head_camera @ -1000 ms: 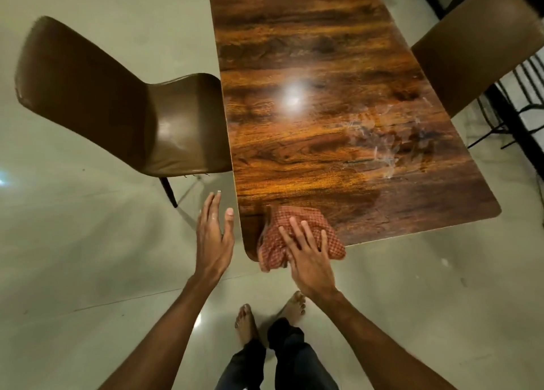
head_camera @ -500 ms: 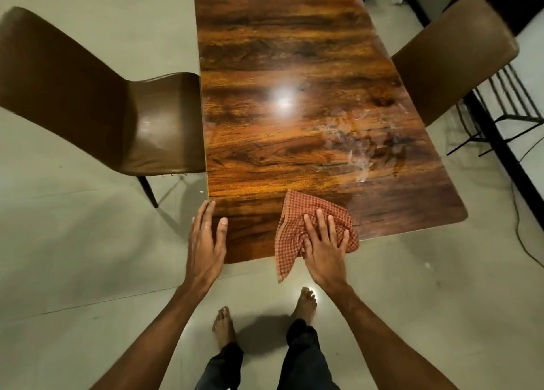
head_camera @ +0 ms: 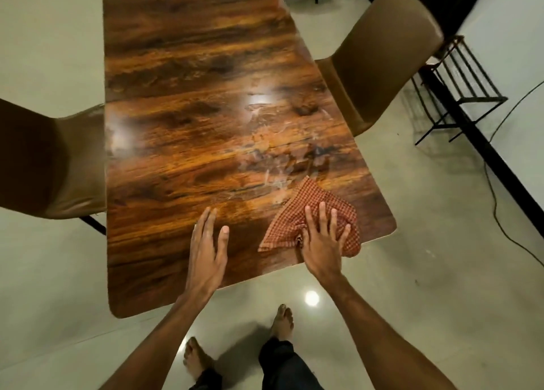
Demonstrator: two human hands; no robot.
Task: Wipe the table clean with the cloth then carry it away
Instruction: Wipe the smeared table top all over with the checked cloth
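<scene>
A red checked cloth lies crumpled on the glossy wooden table, near its front right corner. My right hand presses flat on the cloth with fingers spread. My left hand hovers flat and open over the table's front edge, to the left of the cloth, holding nothing. Whitish smears mark the tabletop just beyond the cloth.
A brown chair stands against the table's left side and another brown chair at its right side. A black metal rack and a cable lie on the floor at the right. My bare feet stand on pale floor.
My right hand has slid the cloth to the right along the table's front edge toward the right corner. My left hand moved from beside the table to over its surface.
</scene>
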